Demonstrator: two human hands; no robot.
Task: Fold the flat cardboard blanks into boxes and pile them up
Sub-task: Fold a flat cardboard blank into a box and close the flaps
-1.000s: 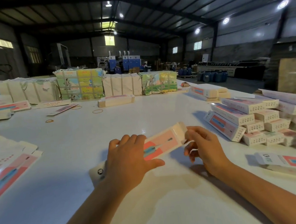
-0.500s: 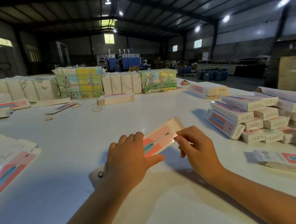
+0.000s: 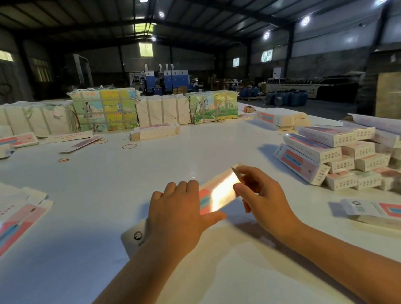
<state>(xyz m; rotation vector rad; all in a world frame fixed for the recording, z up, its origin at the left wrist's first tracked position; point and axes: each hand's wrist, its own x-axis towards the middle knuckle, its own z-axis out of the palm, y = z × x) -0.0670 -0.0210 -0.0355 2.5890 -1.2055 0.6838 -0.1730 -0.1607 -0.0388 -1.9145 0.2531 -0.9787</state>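
Long pink-and-white glossy cardboard blank (image 3: 219, 193) near centre of white table (image 3: 147, 171), far end raised. Left hand (image 3: 176, 215) curled over its middle, holding. Right hand (image 3: 260, 195) pinches far end flap. Looks light, thin, slick, creases easily; best gripped along edges and flaps. Since earlier frame: blank tilted up, glare across face, right fingers closer in.

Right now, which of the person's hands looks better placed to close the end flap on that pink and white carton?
The right hand, probably. Its fingers already pinch the far end of the pink and white cardboard carton, where the flap is. The left hand grips the carton's middle, steadying it.
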